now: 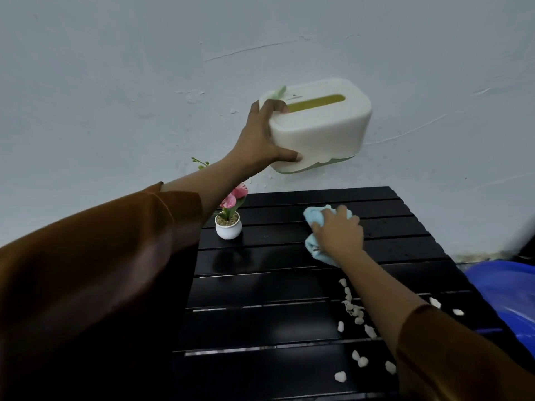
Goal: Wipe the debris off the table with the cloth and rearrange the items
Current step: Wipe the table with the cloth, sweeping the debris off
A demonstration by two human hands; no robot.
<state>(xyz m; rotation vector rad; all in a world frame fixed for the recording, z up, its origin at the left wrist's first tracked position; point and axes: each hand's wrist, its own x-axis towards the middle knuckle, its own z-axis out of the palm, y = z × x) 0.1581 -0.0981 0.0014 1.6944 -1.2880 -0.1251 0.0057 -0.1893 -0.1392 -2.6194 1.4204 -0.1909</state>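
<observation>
Starting with the black slatted table [289, 287], the left hand [262, 140] holds the cream tissue box [315, 125] up in the air over its far edge, fingers over the top and thumb under the green base. The right hand [338, 233] presses the light blue cloth [315, 227] flat on the far slats, fingers curled together on it. White debris bits [351, 308] lie scattered nearer (right side mostly), with a small potted flower [228, 224] at far left.

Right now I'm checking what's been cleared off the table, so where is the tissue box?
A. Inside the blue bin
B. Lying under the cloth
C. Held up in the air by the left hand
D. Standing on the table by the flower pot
C: the left hand grips the tissue box in the air, above the black table.
</observation>
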